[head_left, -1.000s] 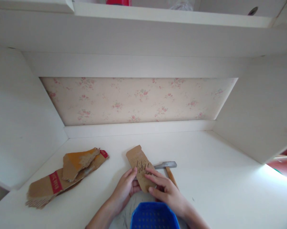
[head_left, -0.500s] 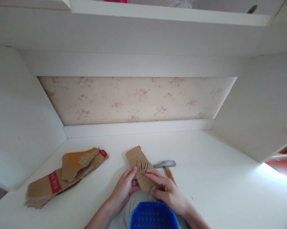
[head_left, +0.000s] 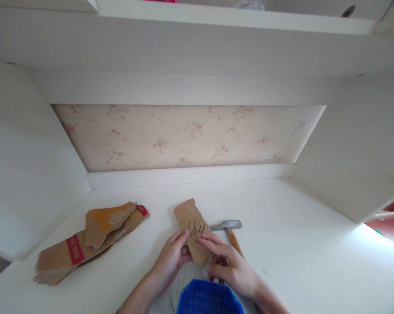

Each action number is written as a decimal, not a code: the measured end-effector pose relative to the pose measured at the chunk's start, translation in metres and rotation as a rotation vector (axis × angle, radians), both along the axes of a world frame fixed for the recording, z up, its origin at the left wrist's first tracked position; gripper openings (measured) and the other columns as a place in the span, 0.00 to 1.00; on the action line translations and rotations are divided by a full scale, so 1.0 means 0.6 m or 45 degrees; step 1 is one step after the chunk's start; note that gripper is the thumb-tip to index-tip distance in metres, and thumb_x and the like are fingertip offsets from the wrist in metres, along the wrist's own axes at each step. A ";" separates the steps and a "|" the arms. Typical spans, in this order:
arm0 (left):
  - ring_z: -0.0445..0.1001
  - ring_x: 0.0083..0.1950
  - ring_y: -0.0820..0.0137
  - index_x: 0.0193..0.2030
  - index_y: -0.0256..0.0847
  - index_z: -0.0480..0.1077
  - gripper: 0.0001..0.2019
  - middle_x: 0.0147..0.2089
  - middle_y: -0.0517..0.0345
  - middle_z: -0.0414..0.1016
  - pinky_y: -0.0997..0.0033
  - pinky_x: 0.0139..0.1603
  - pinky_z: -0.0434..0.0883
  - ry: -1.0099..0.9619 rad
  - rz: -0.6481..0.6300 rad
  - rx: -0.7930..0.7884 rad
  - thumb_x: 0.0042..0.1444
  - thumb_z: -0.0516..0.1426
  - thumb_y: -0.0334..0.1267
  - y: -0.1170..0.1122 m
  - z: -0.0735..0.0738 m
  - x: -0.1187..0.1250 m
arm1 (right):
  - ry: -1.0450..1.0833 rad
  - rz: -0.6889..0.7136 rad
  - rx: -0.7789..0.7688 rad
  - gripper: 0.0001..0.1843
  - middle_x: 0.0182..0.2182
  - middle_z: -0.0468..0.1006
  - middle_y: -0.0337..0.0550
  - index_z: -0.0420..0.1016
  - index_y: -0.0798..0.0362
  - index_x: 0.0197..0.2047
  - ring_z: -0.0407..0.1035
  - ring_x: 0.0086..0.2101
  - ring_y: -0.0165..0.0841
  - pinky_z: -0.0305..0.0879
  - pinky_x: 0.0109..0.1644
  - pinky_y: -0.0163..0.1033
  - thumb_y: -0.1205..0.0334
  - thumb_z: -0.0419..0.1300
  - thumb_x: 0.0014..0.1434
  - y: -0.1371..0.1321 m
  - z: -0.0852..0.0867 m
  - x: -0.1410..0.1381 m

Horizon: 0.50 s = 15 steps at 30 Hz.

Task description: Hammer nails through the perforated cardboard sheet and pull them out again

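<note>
My left hand (head_left: 171,257) holds a piece of brown cardboard (head_left: 201,254) by its left edge, thumb on top and fingers beneath. Several thin dark nails (head_left: 194,228) lie or stick on its face among small holes. My right hand (head_left: 231,262) has its forefinger stretched onto the cardboard beside the nails, with the thumb apart and lower down. Part of a red thing shows under that thumb; its kind is hidden. Just beyond the right hand lies a hammer (head_left: 233,235) with a grey metal head and a wooden handle, partly covered by the hand.
A blue perforated plastic basket (head_left: 200,285) stands close in front, between my forearms. Torn cardboard pieces (head_left: 57,254) with red and orange print lie at the left on the white tabletop (head_left: 298,248). White panels enclose both sides, and a shelf (head_left: 197,48) overhangs the top.
My right hand has shifted slightly on the cardboard, and the nails lie at slightly different angles. A red bit now shows under the right thumb. The basket sits slightly lower in view.
</note>
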<state>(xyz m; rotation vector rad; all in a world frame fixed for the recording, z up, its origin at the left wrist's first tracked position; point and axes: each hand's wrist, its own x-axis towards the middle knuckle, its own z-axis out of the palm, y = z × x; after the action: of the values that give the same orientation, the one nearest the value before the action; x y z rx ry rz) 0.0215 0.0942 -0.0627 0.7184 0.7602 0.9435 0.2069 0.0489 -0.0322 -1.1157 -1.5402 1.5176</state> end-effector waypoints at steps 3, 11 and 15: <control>0.81 0.39 0.58 0.47 0.32 0.71 0.16 0.42 0.42 0.82 0.65 0.37 0.76 0.007 0.002 -0.006 0.58 0.61 0.44 0.000 0.001 0.000 | 0.012 -0.019 -0.010 0.32 0.66 0.57 0.42 0.70 0.31 0.58 0.73 0.26 0.23 0.62 0.22 0.30 0.68 0.61 0.53 0.001 -0.003 -0.002; 0.81 0.37 0.59 0.45 0.32 0.72 0.16 0.41 0.42 0.82 0.66 0.37 0.76 0.008 -0.007 -0.015 0.57 0.62 0.43 0.002 0.000 -0.001 | -0.003 -0.100 0.001 0.18 0.62 0.63 0.45 0.75 0.35 0.55 0.69 0.20 0.17 0.61 0.18 0.28 0.53 0.55 0.63 0.006 -0.017 -0.006; 0.81 0.38 0.59 0.46 0.32 0.72 0.16 0.42 0.41 0.82 0.65 0.38 0.76 0.000 -0.016 -0.019 0.57 0.62 0.43 0.001 0.001 -0.001 | -0.030 -0.108 0.011 0.18 0.61 0.64 0.45 0.75 0.35 0.55 0.69 0.19 0.17 0.60 0.17 0.28 0.52 0.55 0.63 0.006 -0.021 -0.008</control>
<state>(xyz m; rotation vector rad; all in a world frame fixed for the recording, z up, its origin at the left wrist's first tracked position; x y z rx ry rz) 0.0209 0.0948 -0.0618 0.7094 0.7609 0.9254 0.2024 0.0523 -0.0447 -1.1828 -1.4946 1.4447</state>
